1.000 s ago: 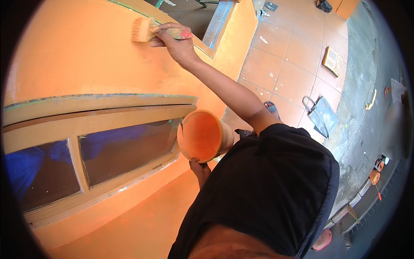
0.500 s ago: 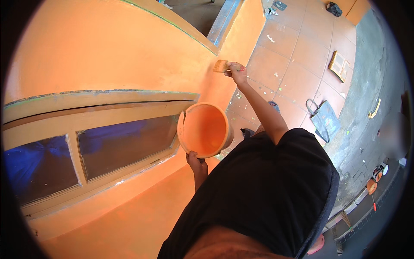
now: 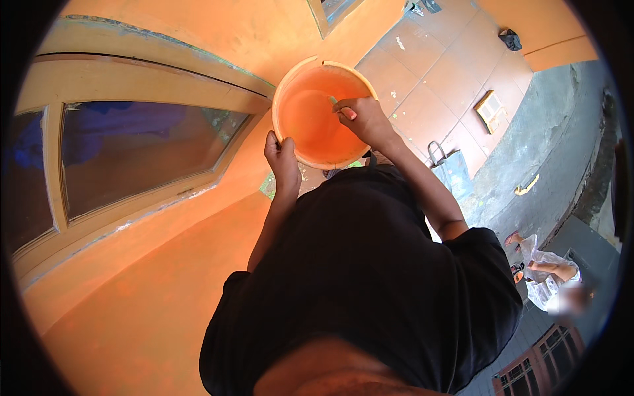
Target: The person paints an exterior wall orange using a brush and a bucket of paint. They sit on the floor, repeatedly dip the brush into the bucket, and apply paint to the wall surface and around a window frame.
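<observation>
An orange-coated bucket [image 3: 309,109] with a gap in its far rim is in front of me, its mouth toward my view. My left hand [image 3: 282,157] is closed on the bucket's near left rim, thumb on top. Over the right side of the mouth is my right hand [image 3: 364,121], fingers wrapped round a paintbrush [image 3: 333,100]. Only the end of the brush's handle shows; the bristles are hidden below the hand. Orange paint coats the inside, but its depth cannot be made out.
Left of the bucket is a wooden-framed window [image 3: 152,158] in an orange wall [image 3: 165,277]. Tiled floor [image 3: 422,72] stretches right, with a dark bag [image 3: 452,173], a book-like flat object [image 3: 490,111] and a black bundle [image 3: 510,39]. Another person [image 3: 551,270] is at the far right.
My right hand has drawn back from the wall and brought the paintbrush over the bucket's mouth. The bucket, still in my left hand, sits higher in view. My view has turned.
</observation>
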Available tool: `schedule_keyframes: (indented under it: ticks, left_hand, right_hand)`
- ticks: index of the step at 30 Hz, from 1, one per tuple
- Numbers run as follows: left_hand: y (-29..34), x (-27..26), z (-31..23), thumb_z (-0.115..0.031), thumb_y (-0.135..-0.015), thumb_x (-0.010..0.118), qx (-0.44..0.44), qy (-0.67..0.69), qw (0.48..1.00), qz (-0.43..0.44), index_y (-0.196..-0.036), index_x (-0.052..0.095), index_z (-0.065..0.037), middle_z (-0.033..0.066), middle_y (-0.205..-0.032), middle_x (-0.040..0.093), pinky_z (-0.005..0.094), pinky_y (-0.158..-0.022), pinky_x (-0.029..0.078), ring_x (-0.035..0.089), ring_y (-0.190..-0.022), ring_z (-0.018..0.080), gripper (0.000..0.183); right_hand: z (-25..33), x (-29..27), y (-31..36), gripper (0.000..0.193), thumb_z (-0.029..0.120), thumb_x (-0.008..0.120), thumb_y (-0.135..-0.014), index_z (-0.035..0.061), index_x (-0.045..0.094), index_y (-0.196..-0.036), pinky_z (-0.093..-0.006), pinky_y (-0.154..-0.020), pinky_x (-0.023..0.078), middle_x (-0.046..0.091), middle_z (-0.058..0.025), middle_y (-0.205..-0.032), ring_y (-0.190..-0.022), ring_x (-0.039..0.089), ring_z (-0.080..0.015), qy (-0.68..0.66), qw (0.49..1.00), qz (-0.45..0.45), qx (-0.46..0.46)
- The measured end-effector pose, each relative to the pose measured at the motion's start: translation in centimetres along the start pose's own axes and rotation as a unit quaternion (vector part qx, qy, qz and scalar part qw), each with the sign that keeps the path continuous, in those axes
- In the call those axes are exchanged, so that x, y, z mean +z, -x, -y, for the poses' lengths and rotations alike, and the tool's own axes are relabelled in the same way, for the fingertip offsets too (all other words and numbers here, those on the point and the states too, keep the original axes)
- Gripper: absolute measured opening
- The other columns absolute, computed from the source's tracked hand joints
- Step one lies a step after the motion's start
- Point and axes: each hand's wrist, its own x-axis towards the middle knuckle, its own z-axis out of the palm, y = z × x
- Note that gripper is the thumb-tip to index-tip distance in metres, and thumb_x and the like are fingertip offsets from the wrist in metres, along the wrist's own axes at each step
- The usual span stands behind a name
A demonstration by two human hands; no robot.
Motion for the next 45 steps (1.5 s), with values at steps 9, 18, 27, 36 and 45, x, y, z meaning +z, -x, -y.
schedule_keyframes:
  ticks: [9,18,27,36,45]
  left_hand:
    - [1.2,3.8,-2.8,0.008,-0.083,0.048,0.075,-0.072,0.987,0.123,-0.082,0.048,-0.004,-0.0033,-0.078,0.046,0.0206,-0.063,0.036,0.040,-0.070,0.0026,0.011]
    - [1.3,4.9,-3.9,0.008,-0.078,0.048,0.201,-0.116,0.950,0.208,-0.075,0.035,-0.005,-0.0045,-0.069,0.032,0.0254,-0.052,0.026,0.030,-0.061,0.0046,0.019]
    - [1.0,4.9,-5.5,0.008,-0.077,0.048,0.173,-0.064,0.962,0.200,-0.072,0.035,-0.005,-0.0047,-0.067,0.030,0.0245,-0.051,0.027,0.027,-0.060,0.0038,0.019]
    - [7.0,5.4,-4.8,0.007,-0.081,0.049,0.140,-0.021,0.963,0.230,-0.073,0.035,-0.006,-0.0062,-0.067,0.032,0.0225,-0.051,0.026,0.028,-0.061,0.0028,0.021]
    - [17.9,11.6,-2.7,0.008,-0.080,0.049,0.175,-0.071,0.935,0.301,-0.072,0.034,-0.006,-0.0047,-0.067,0.033,0.0232,-0.053,0.028,0.029,-0.061,0.0033,0.021]
  right_hand:
    - [-2.0,1.2,-3.4,0.013,0.009,0.056,-0.084,0.0073,0.061,-0.072,-0.0435,-0.065,0.053,0.065,-0.0150,-0.070,-0.069,0.067,-0.0332,0.119,0.988,-0.100,0.029]
    - [0.4,1.0,-1.8,0.016,0.008,0.056,-0.083,0.0096,0.071,-0.089,-0.0430,-0.065,0.053,0.067,-0.0145,-0.073,-0.069,0.067,-0.0335,0.129,0.984,-0.117,0.036]
    - [3.7,1.4,4.6,0.022,0.006,0.064,-0.083,0.0094,0.074,-0.102,-0.0360,-0.072,0.056,0.071,-0.0109,-0.082,-0.074,0.069,-0.0291,-0.004,0.979,-0.180,0.091]
    - [6.9,-5.2,15.7,0.014,0.003,0.065,-0.094,-0.0036,0.070,-0.106,-0.0274,-0.080,0.060,0.073,-0.0103,-0.093,-0.086,0.073,-0.0171,-0.331,0.860,-0.347,0.176]
    - [-0.6,-9.1,20.0,0.027,0.004,0.057,-0.078,0.0081,0.075,-0.098,-0.0409,-0.062,0.051,0.066,-0.0156,-0.074,-0.065,0.064,-0.0313,0.084,0.963,-0.246,0.068]
